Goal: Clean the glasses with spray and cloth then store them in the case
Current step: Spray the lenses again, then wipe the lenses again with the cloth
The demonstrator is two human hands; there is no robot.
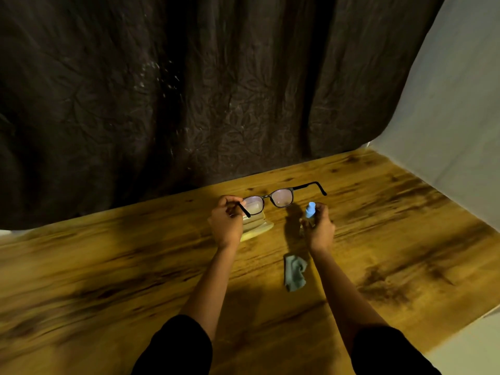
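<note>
the left hand [226,221] pinches the glasses [281,197] by the near end of one temple arm, fingers curled tight around it, and holds them up over the table [108,266] with the lenses facing the person. the other temple arm sticks out to the right, unfolded, its tip hooking down. the right hand [320,231] is wrapped around a small spray bottle [310,209], whose pale blue top pokes out above the fingers, just below and right of the right lens. the bottle's clear body is mostly hidden in the fist, so how it is tilted is hard to read. the two hands are near each other but not touching.

just behind and under the left hand lies the case [257,223], pale yellow-green and open, resting on the table; part of it shows through the left lens, and the hand covers its left end. nearer the person, between the forearms and closer to the right one, a crumpled blue-grey cloth [295,272] lies on the wood, untouched. both forearms are bare, with black sleeves [178,347] at the bottom edge.

the table is yellow-brown wood with dark streaks. a dark patterned curtain [189,90] hangs behind its far edge, and a pale wall [460,104] stands on the right.
</note>
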